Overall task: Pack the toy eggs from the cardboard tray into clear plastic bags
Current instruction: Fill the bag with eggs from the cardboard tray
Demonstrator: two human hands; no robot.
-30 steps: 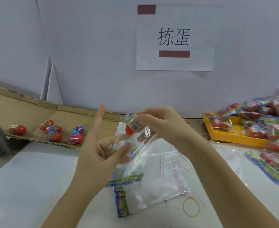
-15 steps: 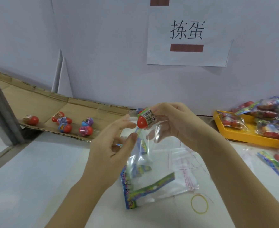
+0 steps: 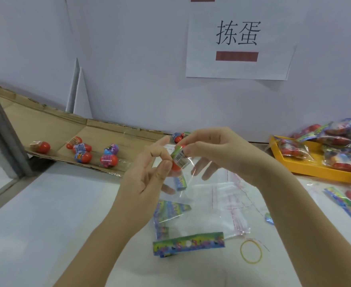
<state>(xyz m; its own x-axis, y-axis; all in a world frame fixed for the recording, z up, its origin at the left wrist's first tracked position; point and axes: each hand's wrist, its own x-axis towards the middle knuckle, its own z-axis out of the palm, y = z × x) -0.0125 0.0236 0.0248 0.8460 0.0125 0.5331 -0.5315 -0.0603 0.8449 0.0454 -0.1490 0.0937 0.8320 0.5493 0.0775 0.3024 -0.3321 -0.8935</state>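
Hands meet at centre of view, above the white desk (image 3: 46,224). The right hand (image 3: 218,154) has its forearm running off to 4 o'clock. Its thumb and forefinger pinch a red toy egg with a green-and-white printed wrap (image 3: 179,160) by the upper end, and its other fingers (image 3: 203,170) hang loosely curled behind clear film.

The left hand (image 3: 145,183), forearm to 7 o'clock, grips the mouth of a clear plastic bag (image 3: 191,179) just under the egg. Its thumb lies against the egg's red end and its forefinger is straight, pointing to 12. The egg is at the bag mouth; how far in, cannot tell.

- **10 o'clock:** brown cardboard tray (image 3: 46,125), six loose toy eggs (image 3: 81,150) on it.
- **2 to 3 o'clock:** yellow plastic tray (image 3: 307,168) heaped with packed bags (image 3: 344,141).
- **5 o'clock, near:** stack of empty clear bags (image 3: 232,208), green-and-blue printed card strip (image 3: 207,242), yellow rubber band (image 3: 241,251).
- **12 o'clock, on the wall:** white paper sign (image 3: 238,65).
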